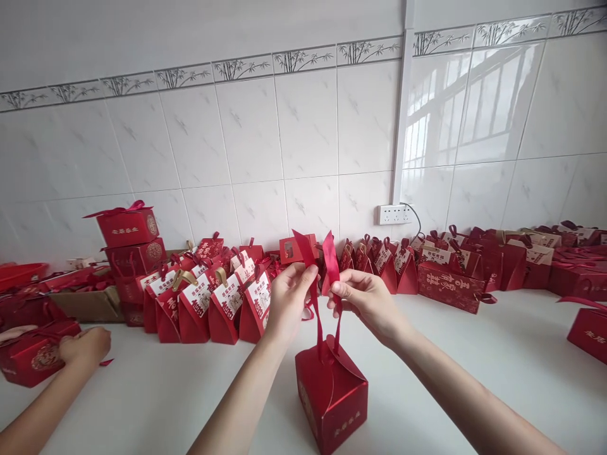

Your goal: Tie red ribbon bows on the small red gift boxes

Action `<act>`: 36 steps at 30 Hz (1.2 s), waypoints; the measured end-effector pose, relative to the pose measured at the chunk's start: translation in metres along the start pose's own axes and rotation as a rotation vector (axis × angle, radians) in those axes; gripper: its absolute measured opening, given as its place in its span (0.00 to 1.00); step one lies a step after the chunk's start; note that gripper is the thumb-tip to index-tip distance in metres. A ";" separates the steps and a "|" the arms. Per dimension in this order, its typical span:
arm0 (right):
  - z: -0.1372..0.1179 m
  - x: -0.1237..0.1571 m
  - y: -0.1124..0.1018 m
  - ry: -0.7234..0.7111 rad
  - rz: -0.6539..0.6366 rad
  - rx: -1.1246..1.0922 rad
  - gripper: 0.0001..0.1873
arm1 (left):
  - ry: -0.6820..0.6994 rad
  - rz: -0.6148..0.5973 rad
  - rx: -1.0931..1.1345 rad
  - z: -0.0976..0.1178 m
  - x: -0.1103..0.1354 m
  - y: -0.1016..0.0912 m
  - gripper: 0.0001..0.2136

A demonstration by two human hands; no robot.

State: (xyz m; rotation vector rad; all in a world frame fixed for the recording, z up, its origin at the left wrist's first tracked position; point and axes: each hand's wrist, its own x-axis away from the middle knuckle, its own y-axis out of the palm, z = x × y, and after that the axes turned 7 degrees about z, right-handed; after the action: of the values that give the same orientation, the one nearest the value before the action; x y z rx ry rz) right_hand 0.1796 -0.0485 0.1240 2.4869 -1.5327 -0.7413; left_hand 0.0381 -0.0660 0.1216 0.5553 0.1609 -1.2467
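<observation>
A red gift box (339, 398) with gold lettering stands on the white table in front of me, its curved top flaps folded together. Two ends of a red ribbon (331, 253) rise from the slots in its top. My left hand (293, 297) pinches one end between thumb and fingers, above the box. In my right hand (363, 300) the other end is pinched, at about the same height. Both ribbon tips stick up past my fingers, and the lengths below run down to the box, untied.
Another person's hand (85, 347) works on a red box (42, 354) at the left. Stacked boxes (126, 227) and rows of triangular red boxes (227, 306) line the wall. A power strip (394, 215) is mounted there. Another ribboned box (590, 332) sits at the right edge.
</observation>
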 end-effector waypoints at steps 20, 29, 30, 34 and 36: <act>-0.007 0.011 0.007 -0.178 -0.095 0.195 0.17 | -0.001 -0.149 -0.108 0.012 0.015 0.007 0.09; -0.004 0.005 0.005 -0.126 -0.077 0.149 0.27 | -0.084 -0.271 -0.293 0.036 0.012 0.002 0.07; -0.006 0.004 0.005 -0.127 -0.068 0.198 0.27 | -0.097 -0.277 -0.292 0.039 0.012 0.000 0.06; -0.012 0.005 0.007 -0.127 -0.023 0.302 0.29 | -0.093 -0.282 -0.161 0.045 0.019 -0.006 0.10; -0.012 0.006 0.008 -0.086 -0.001 0.321 0.33 | -0.099 -0.313 -0.139 0.047 0.025 -0.008 0.10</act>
State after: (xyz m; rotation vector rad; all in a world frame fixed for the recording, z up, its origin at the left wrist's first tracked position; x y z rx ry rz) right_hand 0.1810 -0.0591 0.1355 2.7096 -1.8087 -0.6552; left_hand 0.0303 -0.1116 0.1493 0.3551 0.2567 -1.5504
